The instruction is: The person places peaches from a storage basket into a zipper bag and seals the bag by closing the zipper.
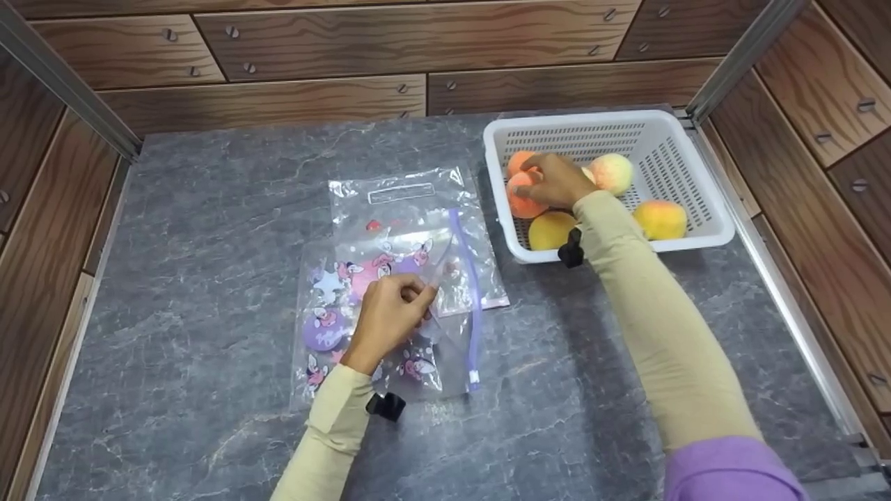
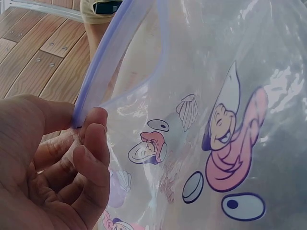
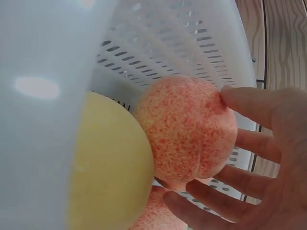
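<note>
My left hand (image 1: 393, 313) pinches the opening edge of a clear zip bag (image 1: 327, 372) printed with pink and purple cartoon figures. In the left wrist view, the bag's purple zip strip (image 2: 98, 67) runs up from between thumb and finger, and its mouth gapes a little. My right hand (image 1: 560, 182) reaches into a white plastic basket (image 1: 515, 247) at the back right. Its thumb and fingers curl round a speckled orange-red peach (image 3: 187, 129). Right beside that peach is a large yellow fruit (image 3: 112, 163), and part of another peach (image 3: 158, 213) shows below.
A second clear bag (image 1: 348, 202) lies flat, partly under the printed one. Also in the basket are another orange-red peach (image 1: 521, 161), a pale peach (image 1: 614, 174) and a yellow-red fruit (image 1: 661, 220). Wood-patterned panels (image 1: 313, 42) wall the grey marbled tabletop (image 1: 195, 292).
</note>
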A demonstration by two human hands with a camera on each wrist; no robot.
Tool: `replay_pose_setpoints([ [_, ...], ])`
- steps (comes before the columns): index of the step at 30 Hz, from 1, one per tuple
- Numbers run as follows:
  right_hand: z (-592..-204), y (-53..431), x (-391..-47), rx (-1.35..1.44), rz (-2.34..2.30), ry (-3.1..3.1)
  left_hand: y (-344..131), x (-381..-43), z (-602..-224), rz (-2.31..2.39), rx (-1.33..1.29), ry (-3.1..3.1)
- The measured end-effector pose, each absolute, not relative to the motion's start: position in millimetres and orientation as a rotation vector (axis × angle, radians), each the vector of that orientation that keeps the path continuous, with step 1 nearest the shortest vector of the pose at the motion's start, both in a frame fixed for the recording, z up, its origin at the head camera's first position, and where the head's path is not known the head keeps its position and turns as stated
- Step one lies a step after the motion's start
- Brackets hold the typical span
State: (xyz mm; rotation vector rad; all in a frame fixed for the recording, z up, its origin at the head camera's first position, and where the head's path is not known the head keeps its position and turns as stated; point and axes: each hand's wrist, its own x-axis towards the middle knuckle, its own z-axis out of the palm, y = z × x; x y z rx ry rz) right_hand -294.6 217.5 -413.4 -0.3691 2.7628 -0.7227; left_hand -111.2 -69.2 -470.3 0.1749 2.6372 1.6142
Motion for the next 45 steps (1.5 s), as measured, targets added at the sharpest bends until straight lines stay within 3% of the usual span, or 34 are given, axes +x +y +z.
replay_pose_setpoints([
  [7,-419.8,218.6,-291.3,-0.481,-0.628,2.761,-69.1,-107.9,-470.5,1.609,0.184,2.646],
  [19,-427.5,223.2,-283.3,-0.361,-0.735,2.771,-68.0,-106.5,-473.0,1.608,0.175,2.662],
  [33,-399.8,215.6,-250.3,-0.213,-1.413,2.888,-71.3,-108.1,-471.7,1.611,0.182,2.704],
  [39,-397.0,202.8,-226.9,-0.303,-1.867,2.560,-71.7,-106.2,-467.9,1.607,0.177,2.693],
  [45,-401.8,191.7,-205.7,-0.429,-2.041,2.284,-70.2,-105.4,-464.0,1.598,0.167,2.680],
])
